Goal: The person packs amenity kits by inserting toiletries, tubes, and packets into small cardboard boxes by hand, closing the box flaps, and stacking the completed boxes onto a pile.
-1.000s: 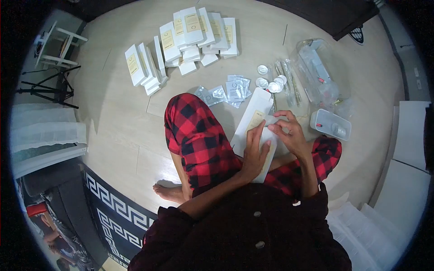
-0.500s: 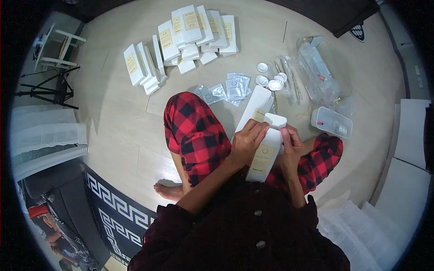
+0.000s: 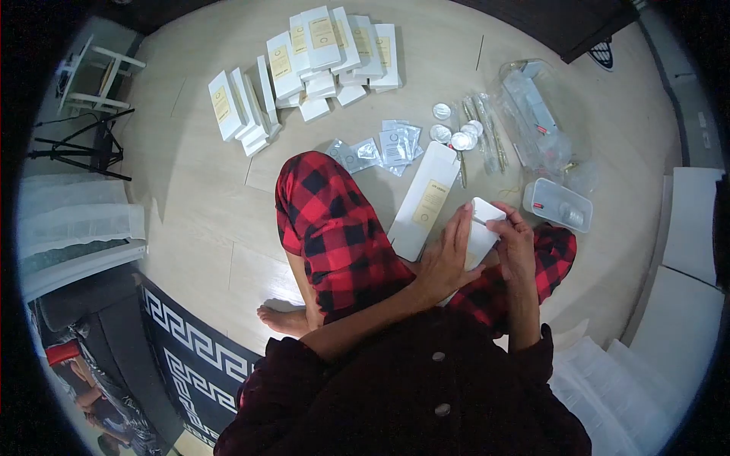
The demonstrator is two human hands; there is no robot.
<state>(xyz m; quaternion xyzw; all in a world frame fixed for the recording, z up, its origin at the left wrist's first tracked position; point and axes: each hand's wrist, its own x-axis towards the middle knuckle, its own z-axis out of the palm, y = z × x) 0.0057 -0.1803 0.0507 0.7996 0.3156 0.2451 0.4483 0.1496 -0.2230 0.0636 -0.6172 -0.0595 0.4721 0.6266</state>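
Observation:
A white cardboard box [image 3: 480, 242] with a cream label is held upright-tilted over my lap, its end flap at the top. My left hand [image 3: 447, 262] is closed round the box's left side, fingers along its face and covering most of the label. On the other side my right hand [image 3: 515, 242] grips the top end, thumb and fingers at the flap. A second white box [image 3: 427, 201] with a cream label lies on the floor just left of my hands.
Several labelled white boxes [image 3: 323, 45] are stacked at the back. Small printed sachets [image 3: 397, 146], round silver tins [image 3: 441, 134] and wrapped gold sticks [image 3: 494, 137] lie ahead. A plastic bag [image 3: 536, 114] and a clear tub [image 3: 559, 205] stand right. A person [image 3: 95, 403] shows at lower left.
Both hands and the held box have shifted right, and the box has turned. My left hand now lies along its side instead of at its top. The floor box's label is uncovered.

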